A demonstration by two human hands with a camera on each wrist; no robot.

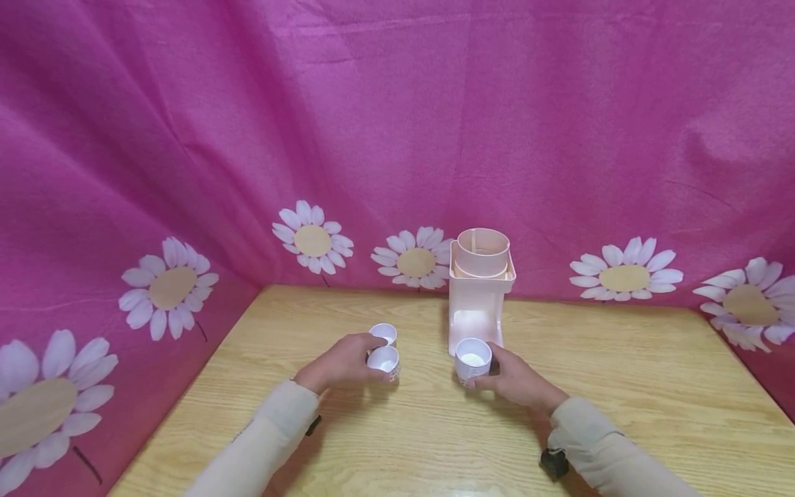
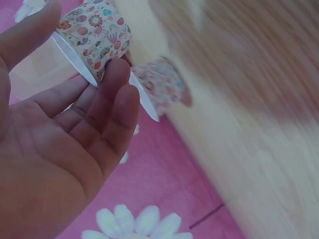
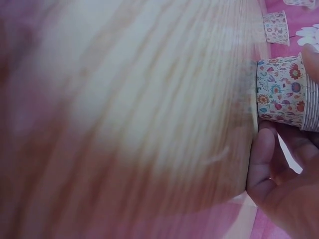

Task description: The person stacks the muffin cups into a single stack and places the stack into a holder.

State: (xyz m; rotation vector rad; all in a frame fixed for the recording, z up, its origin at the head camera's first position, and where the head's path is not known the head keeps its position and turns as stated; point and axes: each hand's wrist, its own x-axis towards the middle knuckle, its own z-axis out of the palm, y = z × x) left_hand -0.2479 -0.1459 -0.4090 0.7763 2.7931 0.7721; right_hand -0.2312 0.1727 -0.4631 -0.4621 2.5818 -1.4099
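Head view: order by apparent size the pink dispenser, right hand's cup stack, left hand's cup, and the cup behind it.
1. Pink dispenser
2. Cup stack in the right hand
3. Front cup in the left hand and rear cup, unranked: the rear one is farther and partly hidden.

The wood-grain table [image 1: 422,442] carries a pale pink plastic stand [image 1: 477,297] towards its 12 o'clock edge. At about 10 o'clock from the stack of flower-printed paper cups [image 3: 281,92], one flower-printed cup [image 1: 383,332] stands upright; whether the stack's base touches the wood cannot be told.
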